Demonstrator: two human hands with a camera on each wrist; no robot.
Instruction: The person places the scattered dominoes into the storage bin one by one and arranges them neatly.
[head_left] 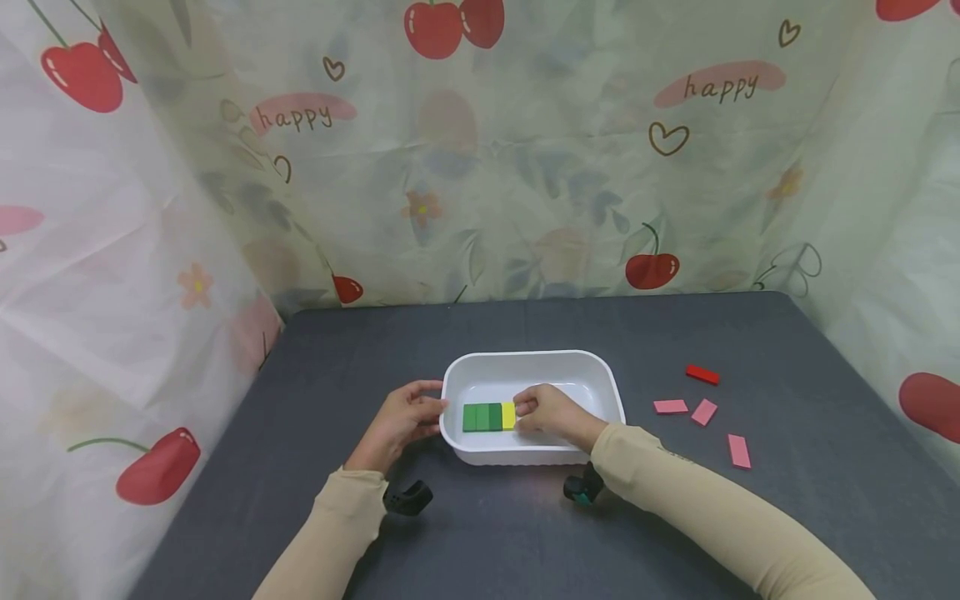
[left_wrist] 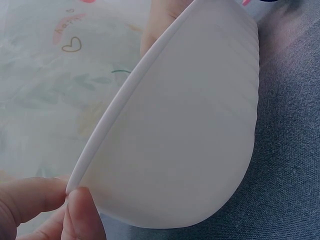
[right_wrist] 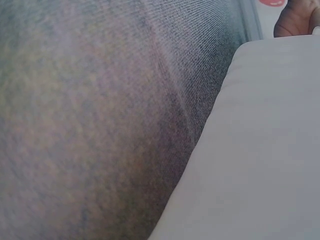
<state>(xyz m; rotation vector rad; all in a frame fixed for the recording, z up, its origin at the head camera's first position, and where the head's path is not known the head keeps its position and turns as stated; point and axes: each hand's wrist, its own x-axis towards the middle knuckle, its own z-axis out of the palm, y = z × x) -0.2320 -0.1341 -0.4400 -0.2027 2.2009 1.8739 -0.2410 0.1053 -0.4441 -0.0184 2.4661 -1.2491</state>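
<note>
A white plastic tub (head_left: pixel 480 457) stands on the dark table, with three green tiles (head_left: pixel 476 417) and one yellow tile (head_left: pixel 508 416) side by side in a row on its floor. My left hand (head_left: pixel 397 421) is at the tub's left end; in the left wrist view its thumb (left_wrist: pixel 82 215) and fingers pinch the rim. Inside the tub, my right hand (head_left: pixel 551 412) has curled fingers and holds the yellow tile at its right edge. The right wrist view shows the tub's outer wall (right_wrist: pixel 260 150), the tablecloth and the left hand (right_wrist: pixel 297 19), but not the right fingers.
Right of the tub, a red tile (head_left: pixel 702 374) and three pink tiles (head_left: pixel 671 407) lie scattered on the dark table (head_left: pixel 480 533). A cherry-patterned curtain (head_left: pixel 525 167) hangs behind the table and along both sides. Dark devices (head_left: pixel 408 498) are worn at the wrists.
</note>
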